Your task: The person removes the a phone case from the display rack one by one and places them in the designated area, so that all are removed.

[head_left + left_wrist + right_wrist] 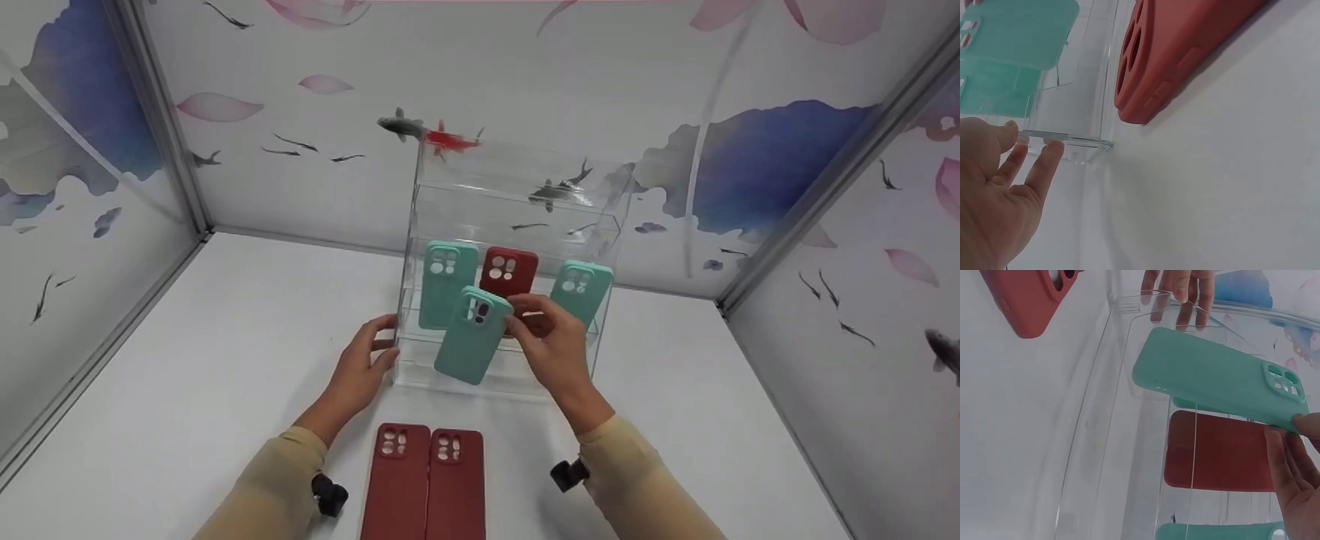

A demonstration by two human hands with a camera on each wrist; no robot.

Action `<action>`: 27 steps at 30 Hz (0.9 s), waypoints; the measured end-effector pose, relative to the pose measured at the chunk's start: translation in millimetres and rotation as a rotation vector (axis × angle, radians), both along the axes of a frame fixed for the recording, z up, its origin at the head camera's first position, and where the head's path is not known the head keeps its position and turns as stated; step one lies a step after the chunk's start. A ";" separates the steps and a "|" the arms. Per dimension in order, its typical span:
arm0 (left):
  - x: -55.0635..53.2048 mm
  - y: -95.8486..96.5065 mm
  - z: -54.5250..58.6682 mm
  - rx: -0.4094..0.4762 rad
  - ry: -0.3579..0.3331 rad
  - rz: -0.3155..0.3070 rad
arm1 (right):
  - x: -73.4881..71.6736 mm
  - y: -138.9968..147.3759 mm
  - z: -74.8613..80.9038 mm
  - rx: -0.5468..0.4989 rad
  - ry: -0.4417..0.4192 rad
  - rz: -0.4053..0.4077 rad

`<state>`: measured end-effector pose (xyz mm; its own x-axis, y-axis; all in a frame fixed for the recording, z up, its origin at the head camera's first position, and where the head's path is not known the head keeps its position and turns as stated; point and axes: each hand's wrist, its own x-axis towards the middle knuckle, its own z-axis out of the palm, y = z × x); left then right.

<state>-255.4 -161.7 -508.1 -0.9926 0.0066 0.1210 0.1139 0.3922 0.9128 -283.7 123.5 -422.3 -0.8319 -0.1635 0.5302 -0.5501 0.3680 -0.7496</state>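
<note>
My right hand (553, 341) pinches a mint-green phone case (471, 341) by its upper edge beside the camera cutouts, thumb on one side and fingertips on the other. The case hangs tilted in front of a clear tiered display rack (1100, 439). My left hand (361, 369) rests its thumb and fairly straight fingertips against the rack's left side. Standing in the rack behind the held case are a mint-green case (444, 262) on the left, a red case (510, 270) in the middle and another mint-green case (585, 289) on the right. The held case partly covers the red one.
Two red phone cases (402, 480) lie side by side on the white table (247, 315), in front of the rack. Printed panels (300, 45) with fish and petals enclose the back and sides. A black wrist camera (328, 495) sits on each sleeve.
</note>
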 end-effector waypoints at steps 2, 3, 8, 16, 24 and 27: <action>0.0 0.1 -0.2 0.007 0.003 0.000 | 2.6 7.4 3.5 0.011 -0.036 0.000; 0.1 0.0 0.1 0.010 0.004 -0.001 | 3.9 11.2 5.4 0.017 -0.059 0.000; -1.0 0.2 1.1 0.016 0.019 -0.003 | 9.9 28.6 14.7 0.085 -0.184 -0.009; -2.2 1.1 1.1 0.007 0.000 -0.001 | 17.4 53.7 15.4 0.204 -0.392 0.008; -0.1 0.0 0.7 0.013 0.009 0.005 | 20.5 70.9 -2.5 0.257 -0.547 0.090; 0.7 0.5 -2.2 0.014 0.009 0.005 | 22.6 75.4 -10.3 0.279 -0.574 0.117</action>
